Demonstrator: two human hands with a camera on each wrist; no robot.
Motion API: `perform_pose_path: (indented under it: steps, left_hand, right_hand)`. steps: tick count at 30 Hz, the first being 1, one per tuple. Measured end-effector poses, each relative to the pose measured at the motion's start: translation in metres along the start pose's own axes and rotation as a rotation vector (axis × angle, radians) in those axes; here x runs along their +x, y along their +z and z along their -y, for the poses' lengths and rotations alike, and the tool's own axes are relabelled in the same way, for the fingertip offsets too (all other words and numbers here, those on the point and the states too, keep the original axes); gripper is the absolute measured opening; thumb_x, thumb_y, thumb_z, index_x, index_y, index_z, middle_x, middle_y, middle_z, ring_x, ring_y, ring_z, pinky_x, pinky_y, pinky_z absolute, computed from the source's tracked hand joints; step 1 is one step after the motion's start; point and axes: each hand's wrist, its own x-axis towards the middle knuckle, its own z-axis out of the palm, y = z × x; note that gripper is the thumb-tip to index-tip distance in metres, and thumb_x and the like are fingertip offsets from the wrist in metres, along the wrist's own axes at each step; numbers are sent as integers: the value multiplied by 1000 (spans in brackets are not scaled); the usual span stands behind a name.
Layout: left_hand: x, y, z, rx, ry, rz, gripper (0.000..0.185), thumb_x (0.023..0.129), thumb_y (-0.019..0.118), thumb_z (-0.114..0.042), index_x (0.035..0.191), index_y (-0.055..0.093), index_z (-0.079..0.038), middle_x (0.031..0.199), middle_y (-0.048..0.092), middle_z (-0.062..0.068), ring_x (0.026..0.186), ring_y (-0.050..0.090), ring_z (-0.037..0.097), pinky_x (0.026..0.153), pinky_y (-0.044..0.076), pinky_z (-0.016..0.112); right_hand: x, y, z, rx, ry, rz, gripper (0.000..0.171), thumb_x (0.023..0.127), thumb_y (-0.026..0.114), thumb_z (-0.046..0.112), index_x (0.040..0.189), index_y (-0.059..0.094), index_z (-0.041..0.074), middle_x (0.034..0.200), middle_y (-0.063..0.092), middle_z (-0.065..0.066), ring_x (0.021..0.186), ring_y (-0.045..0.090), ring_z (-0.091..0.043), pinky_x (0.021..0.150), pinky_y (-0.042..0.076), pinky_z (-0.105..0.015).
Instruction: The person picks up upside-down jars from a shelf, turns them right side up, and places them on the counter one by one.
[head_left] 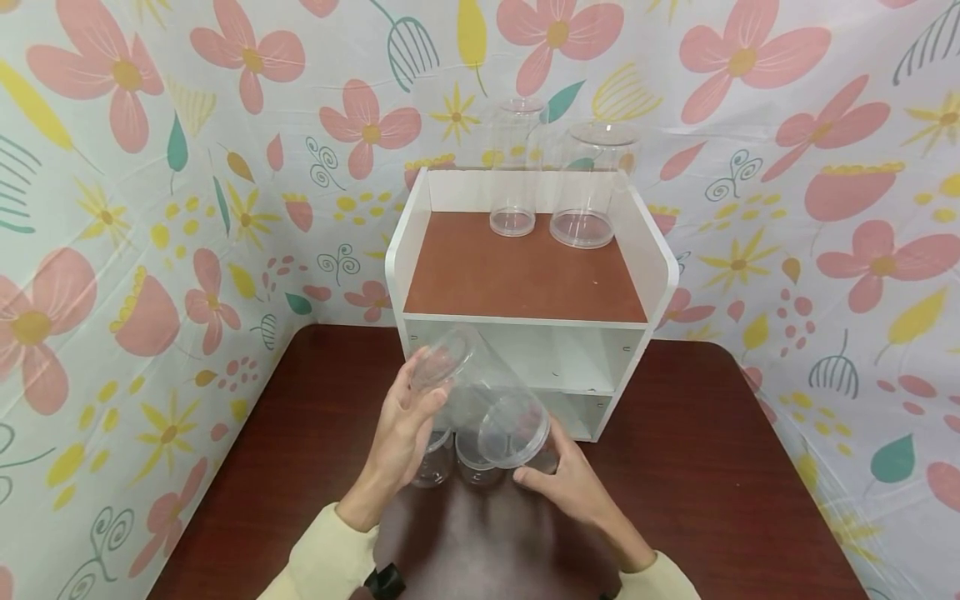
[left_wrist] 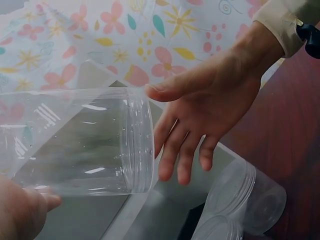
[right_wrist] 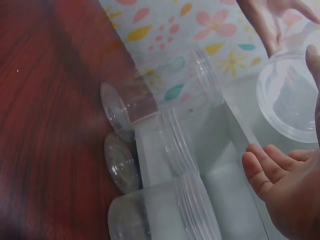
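I have a clear plastic jar point(head_left: 480, 392) off the table, tilted, held between both hands in front of the white shelf unit point(head_left: 525, 275). The left hand point(head_left: 401, 425) lies with straight fingers along the jar's upper, threaded end; the left wrist view shows the palm open against the rim, nothing curled round it. The right hand point(head_left: 573, 487) cups the lower, wide end from below with its fingers loosely bent — whether they truly clamp the base, I cannot tell.

My judgement on handling: thin-walled and empty, so light; the smooth wall looks slippery and would likely flex under a hard squeeze. The ribbed thread band and the base edge look like the stiffest places to take hold.

Three more clear jars point(right_wrist: 165, 150) lie on their sides on the dark red table point(head_left: 300, 467), below the held one and close against the shelf unit's foot. Two tall jars point(head_left: 555, 183) stand upright on the shelf's brown top — well apart from the hands.
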Motion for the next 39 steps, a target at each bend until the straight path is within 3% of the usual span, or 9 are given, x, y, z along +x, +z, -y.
perform_pose_path:
  steps: [5, 13, 18, 24, 29, 32, 35, 39]
  left_hand:
    - [-2, 4, 5, -18, 9, 8, 83, 93, 61, -8, 160, 15, 3, 161, 30, 21, 142, 44, 28, 120, 32, 37]
    - [-5, 7, 13, -87, 30, 14, 84, 94, 65, -11, 159, 14, 6, 159, 31, 24, 140, 47, 22, 120, 32, 37]
    - [-6, 7, 15, -80, 5, 42, 85, 96, 64, -12, 159, 10, 5, 162, 26, 25, 146, 39, 27, 122, 27, 39]
    - [-7, 6, 12, 29, -35, 46, 86, 95, 62, -14, 162, 10, 5, 164, 25, 27, 151, 28, 34, 119, 29, 30]
    - [-7, 4, 10, 138, -43, 47, 83, 93, 62, -12, 161, 18, 7, 162, 30, 28, 150, 28, 34, 111, 36, 21]
    - [-7, 2, 9, 225, -41, 46, 77, 95, 60, -14, 159, 24, 8, 163, 31, 26, 151, 28, 33, 110, 35, 19]
    - [-7, 0, 7, 304, -15, 39, 69, 99, 55, -16, 157, 28, 10, 162, 34, 25, 151, 31, 33, 113, 33, 20]
    - [-5, -3, 2, 341, 9, 13, 61, 104, 51, -17, 156, 32, 10, 157, 41, 25, 147, 39, 35, 115, 34, 25]
  right_hand:
    - [3, 2, -3, 105, -62, 51, 98, 82, 89, 24, 162, 32, 24, 148, 54, -8, 129, 55, -26, 105, 43, -30]
    - [3, 3, -1, 295, -100, 104, 98, 85, 87, 23, 162, 28, 12, 149, 51, -22, 130, 56, -37, 101, 52, -34]
    - [2, 4, -3, 355, -120, 110, 94, 87, 85, 16, 160, 27, 7, 144, 51, -26, 123, 60, -35, 93, 57, -36]
    - [0, 2, -2, 387, -129, 72, 86, 84, 76, -5, 156, 29, 0, 142, 55, -14, 119, 63, -21, 92, 57, -34]
    - [-4, -2, -1, 459, -164, 36, 77, 88, 72, -2, 153, 32, -3, 144, 56, -8, 123, 61, -18, 97, 54, -31]
    - [-6, -5, 1, 514, -181, -2, 68, 89, 68, -2, 150, 40, 2, 143, 59, -5, 124, 60, -15, 99, 51, -28]
    - [-6, -8, 3, 610, -216, -2, 64, 91, 64, -1, 151, 42, 5, 141, 59, -8, 125, 60, -19, 101, 51, -30]
    - [-3, -14, 7, 738, -272, 60, 67, 96, 61, 2, 155, 31, 0, 144, 54, -21, 129, 58, -30, 103, 51, -38]
